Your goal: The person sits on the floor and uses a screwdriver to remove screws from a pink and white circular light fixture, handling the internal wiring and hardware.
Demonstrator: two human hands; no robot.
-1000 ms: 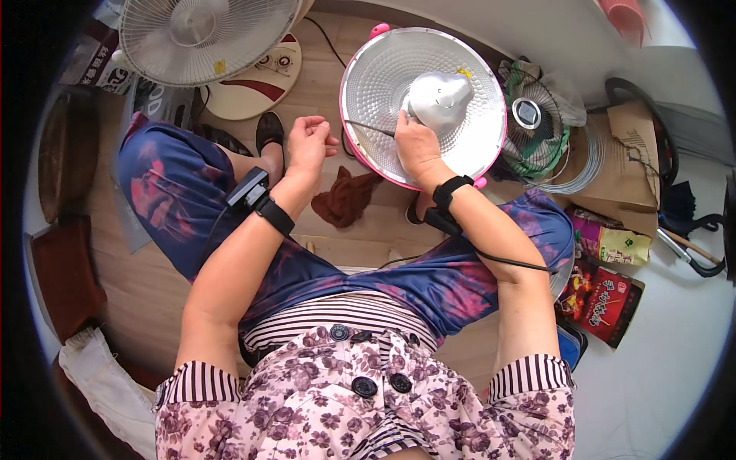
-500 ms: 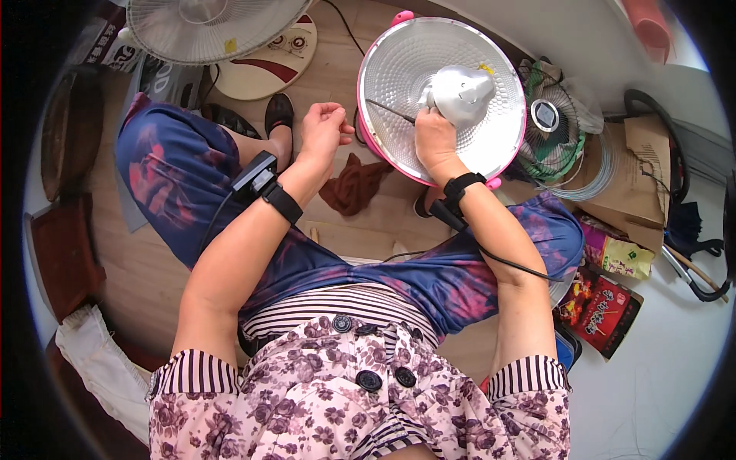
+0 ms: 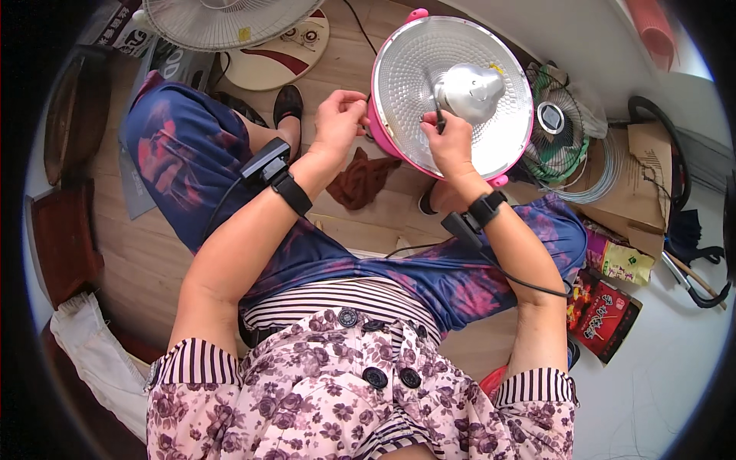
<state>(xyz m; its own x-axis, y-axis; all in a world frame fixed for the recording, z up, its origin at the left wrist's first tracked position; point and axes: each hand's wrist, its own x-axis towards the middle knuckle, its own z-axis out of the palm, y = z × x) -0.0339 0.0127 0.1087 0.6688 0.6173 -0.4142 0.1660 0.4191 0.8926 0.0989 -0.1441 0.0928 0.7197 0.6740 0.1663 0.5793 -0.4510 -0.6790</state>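
My right hand (image 3: 448,142) grips a thin dark tool (image 3: 440,116), like a screwdriver, over the dimpled silver dish (image 3: 406,77) of a round pink-rimmed appliance, probably a heater. The tool's shaft lies just left of the domed silver centre cover (image 3: 481,92), which has a small yellow tag. My left hand (image 3: 337,123) is curled just outside the dish's left rim, fingertips together; whether anything is between them I cannot make out. Below the dish, a brown cloth (image 3: 359,180) lies on the wooden floor, between my feet.
A white fan head (image 3: 207,27) hangs over a round base (image 3: 272,57) at upper left. On the right are a smaller fan (image 3: 556,100), a coil of wire (image 3: 590,184), cardboard (image 3: 644,169) and a red package (image 3: 609,314). Dark wooden boards (image 3: 65,253) stand at left.
The tool in my right hand has swung from pointing left to pointing away from me. Both hands, and the dish in the picture, sit farther right and higher than a second ago.
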